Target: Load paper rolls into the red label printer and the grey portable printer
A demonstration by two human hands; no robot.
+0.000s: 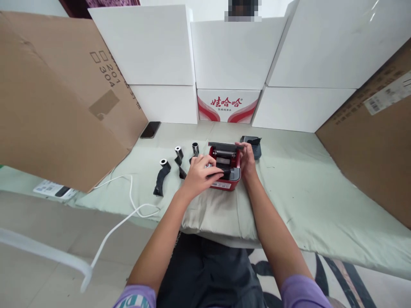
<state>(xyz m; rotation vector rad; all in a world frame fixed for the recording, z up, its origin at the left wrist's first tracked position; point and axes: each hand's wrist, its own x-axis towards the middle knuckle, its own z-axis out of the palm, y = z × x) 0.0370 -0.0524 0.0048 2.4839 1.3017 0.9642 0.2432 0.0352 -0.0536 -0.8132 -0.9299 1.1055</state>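
Note:
A small red printer [224,185] stands on the cloth with its grey lid [224,146] raised, showing a roller [224,153] inside. My left hand [202,172] reaches over its front left, fingers and thumb closed on a black strip [226,170] at the opening. Around the right side of the printer curls my right hand [247,157], its fingertips by the lid's right end. Left of the printer are black rolls with loose tails: one roll [164,164] near the front, another roll [179,152] behind it, and a third roll [195,148] partly hidden by my left hand.
A dark grey case [253,146] lies just behind my right hand. A phone [150,129] rests at the back left, and a white cable [131,192] loops off the table's front. White boxes [231,51] wall the back; cardboard panels [64,98] flank both sides.

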